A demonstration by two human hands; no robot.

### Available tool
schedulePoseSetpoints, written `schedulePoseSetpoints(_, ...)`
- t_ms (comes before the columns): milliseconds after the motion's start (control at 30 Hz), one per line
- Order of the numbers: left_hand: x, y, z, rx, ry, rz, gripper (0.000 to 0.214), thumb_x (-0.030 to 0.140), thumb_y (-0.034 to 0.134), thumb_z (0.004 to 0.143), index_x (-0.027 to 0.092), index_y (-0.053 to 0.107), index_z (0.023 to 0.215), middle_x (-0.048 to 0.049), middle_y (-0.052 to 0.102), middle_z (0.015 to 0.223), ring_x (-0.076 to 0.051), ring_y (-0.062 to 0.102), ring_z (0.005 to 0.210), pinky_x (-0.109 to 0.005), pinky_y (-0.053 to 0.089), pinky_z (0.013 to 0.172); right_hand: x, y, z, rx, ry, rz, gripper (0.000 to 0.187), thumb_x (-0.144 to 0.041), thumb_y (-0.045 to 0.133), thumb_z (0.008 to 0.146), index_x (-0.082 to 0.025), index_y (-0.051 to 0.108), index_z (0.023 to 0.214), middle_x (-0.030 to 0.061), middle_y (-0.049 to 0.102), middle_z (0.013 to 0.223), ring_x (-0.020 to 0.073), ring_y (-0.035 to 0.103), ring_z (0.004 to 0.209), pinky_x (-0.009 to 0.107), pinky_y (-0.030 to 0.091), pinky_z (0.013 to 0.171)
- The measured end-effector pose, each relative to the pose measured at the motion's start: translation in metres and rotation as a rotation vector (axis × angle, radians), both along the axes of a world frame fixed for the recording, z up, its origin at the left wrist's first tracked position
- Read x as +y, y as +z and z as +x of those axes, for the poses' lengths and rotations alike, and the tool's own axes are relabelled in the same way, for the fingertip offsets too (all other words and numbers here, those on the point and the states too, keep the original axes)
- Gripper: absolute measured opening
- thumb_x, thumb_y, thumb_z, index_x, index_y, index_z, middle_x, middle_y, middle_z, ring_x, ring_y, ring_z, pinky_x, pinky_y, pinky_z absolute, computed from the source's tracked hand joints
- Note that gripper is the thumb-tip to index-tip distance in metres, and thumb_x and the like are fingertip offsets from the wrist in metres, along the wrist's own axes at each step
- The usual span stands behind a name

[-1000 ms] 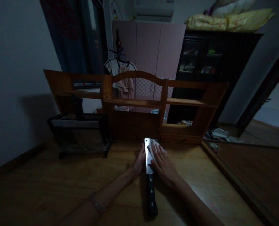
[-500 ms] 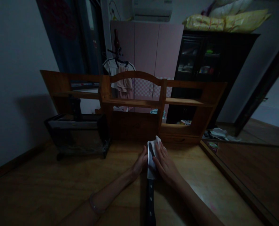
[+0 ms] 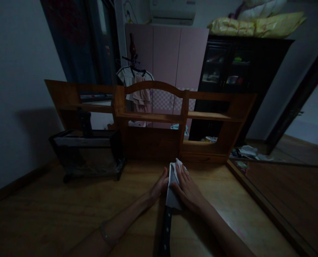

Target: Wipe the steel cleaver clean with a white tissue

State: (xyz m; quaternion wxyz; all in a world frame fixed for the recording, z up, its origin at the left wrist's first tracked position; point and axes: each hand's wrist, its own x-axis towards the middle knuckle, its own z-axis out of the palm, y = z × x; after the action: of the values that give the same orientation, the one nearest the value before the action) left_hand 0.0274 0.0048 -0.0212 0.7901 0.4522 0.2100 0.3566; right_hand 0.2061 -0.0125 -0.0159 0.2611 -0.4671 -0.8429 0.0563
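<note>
A kitchen knife (image 3: pixel 173 196) with a broad blade and a black, riveted handle (image 3: pixel 166 228) points away from me, its handle toward my body. At the blade's left edge is my left hand (image 3: pixel 160 185), thumb up, its fingers partly hidden behind the blade as they hold it. My right hand (image 3: pixel 187 187) lies over the blade's upper right side and presses a white cloth (image 3: pixel 178 165) against it. The cloth, perhaps a tissue, sticks out past the fingertips and the far end of the blade.
The wooden tabletop (image 3: pixel 94 214) runs back to a low wooden shelf unit (image 3: pixel 153 116). At the left stands a dark knife block (image 3: pixel 88 151) with clear panels and a black-handled tool (image 3: pixel 85 123) upright in it. A raised edge (image 3: pixel 261 203) bounds the right side.
The knife's handle has swung a little to the left, and its blade has tilted. My right hand and the cloth have slid slightly down along the blade. My left hand stays nearly still.
</note>
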Motion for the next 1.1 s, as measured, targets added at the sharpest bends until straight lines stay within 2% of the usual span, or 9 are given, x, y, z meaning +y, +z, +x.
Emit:
schedulePoseSetpoints(233,-0.003,0.007,0.002,0.007,0.044,-0.01,0.084,0.073,0.026,0.092,0.006,0.066,0.123,-0.0183,0.071,0.108,-0.033,0.066,0.103,-0.038,0.045,0.092,0.013,-0.019,0.006,0.08,-0.064,-0.029,0.071,-0.057,0.028,0.104,-0.023,-0.005,0.156,0.0059,-0.002,0.161,0.0253,-0.002,0.147,0.049,0.015,0.12)
schedulePoseSetpoints(500,-0.002,0.007,0.001,0.001,0.072,-0.058,0.079,0.071,0.03,0.093,0.005,0.071,0.11,-0.0154,0.072,0.082,-0.022,0.067,0.068,-0.027,0.047,0.066,0.013,-0.018,0.008,0.079,-0.103,-0.037,0.072,-0.059,0.028,0.103,-0.023,-0.004,0.157,0.0046,0.0,0.161,0.023,-0.001,0.148,0.047,0.015,0.121)
schedulePoseSetpoints(567,-0.002,0.006,0.001,0.002,0.066,-0.065,0.079,0.071,0.031,0.092,0.005,0.071,0.107,-0.0153,0.072,0.082,-0.022,0.067,0.068,-0.027,0.047,0.067,0.01,-0.014,0.008,0.057,-0.107,-0.019,0.073,-0.059,0.029,0.103,-0.021,-0.002,0.157,0.0049,0.0,0.161,0.0223,-0.001,0.148,0.045,0.015,0.121)
schedulePoseSetpoints(733,0.0,-0.002,0.001,0.034,0.035,-0.044,0.085,0.076,0.028,0.09,0.004,0.069,0.111,-0.0188,0.071,0.096,-0.026,0.068,0.083,-0.029,0.048,0.073,0.003,-0.002,0.004,-0.006,-0.066,0.044,0.07,-0.056,0.031,0.103,-0.022,0.002,0.158,0.0032,-0.003,0.161,0.022,-0.003,0.148,0.045,0.012,0.122)
schedulePoseSetpoints(933,-0.002,0.0,0.003,0.052,0.019,-0.075,0.088,0.078,0.028,0.088,0.004,0.071,0.106,-0.0157,0.071,0.082,-0.019,0.062,0.062,-0.025,0.043,0.06,0.001,0.001,0.0,-0.032,-0.024,0.063,0.07,-0.055,0.033,0.103,-0.024,0.001,0.158,0.0022,-0.005,0.161,0.0233,-0.004,0.148,0.045,0.012,0.122)
schedulePoseSetpoints(1100,-0.004,0.003,0.004,0.041,0.011,-0.066,0.086,0.079,0.034,0.086,0.004,0.071,0.102,-0.0153,0.071,0.081,-0.019,0.062,0.063,-0.026,0.044,0.063,0.0,0.001,-0.002,-0.039,0.017,0.061,0.07,-0.054,0.034,0.103,-0.025,0.0,0.157,0.0018,-0.007,0.161,0.024,-0.003,0.148,0.046,0.013,0.122)
